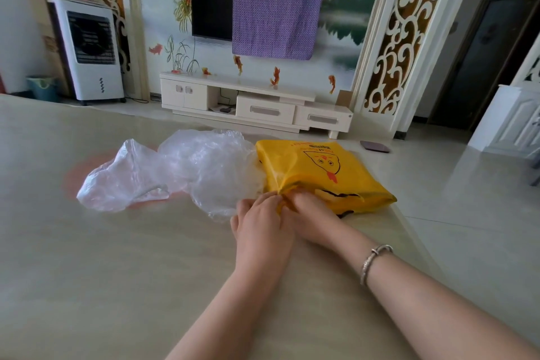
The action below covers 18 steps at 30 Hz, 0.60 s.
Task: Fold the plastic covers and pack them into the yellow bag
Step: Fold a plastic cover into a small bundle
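A yellow bag (318,172) with a red-and-black cartoon print lies flat on the beige table (87,272), right of centre. Crumpled clear plastic covers (181,169) spread out to its left, touching its left edge. My left hand (260,222) and my right hand (312,213) meet at the bag's near left corner, fingers curled and pinching the yellow plastic there. The fingertips are partly hidden in the folds. A silver bracelet sits on my right wrist.
The table's right edge runs diagonally just past the bag, with tiled floor beyond. Across the room stand a white TV cabinet (251,102), a wall TV partly draped with purple cloth (277,9), and a white air cooler (90,50).
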{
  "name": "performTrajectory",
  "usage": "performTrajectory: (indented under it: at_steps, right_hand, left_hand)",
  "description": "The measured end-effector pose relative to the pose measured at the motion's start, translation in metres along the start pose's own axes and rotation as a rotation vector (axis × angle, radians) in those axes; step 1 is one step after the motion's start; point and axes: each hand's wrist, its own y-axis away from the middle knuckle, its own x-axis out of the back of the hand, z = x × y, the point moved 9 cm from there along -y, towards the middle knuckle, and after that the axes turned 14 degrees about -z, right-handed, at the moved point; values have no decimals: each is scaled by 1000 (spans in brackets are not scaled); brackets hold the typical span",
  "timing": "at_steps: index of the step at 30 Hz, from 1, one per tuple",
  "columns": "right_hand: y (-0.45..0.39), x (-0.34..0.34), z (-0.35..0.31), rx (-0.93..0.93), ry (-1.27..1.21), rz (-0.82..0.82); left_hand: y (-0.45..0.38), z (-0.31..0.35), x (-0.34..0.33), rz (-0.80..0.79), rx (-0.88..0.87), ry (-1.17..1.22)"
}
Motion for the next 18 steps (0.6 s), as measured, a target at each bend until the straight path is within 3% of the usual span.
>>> performTrajectory:
  at_steps: [5, 11, 15, 18]
  right_hand:
    - [-8, -3, 1, -67, 105, 73]
    - [11, -6, 13, -42, -220, 38]
    - [35, -6, 16, -2, -253, 20]
    - [52, -7, 19, 18, -288, 2]
  left_hand:
    - [-3, -8, 1, 6, 20, 35]
    - [0, -11, 15, 84, 18, 124]
    - [8, -16, 29, 167, 54, -25]
    - [9, -35, 22, 48, 212, -121]
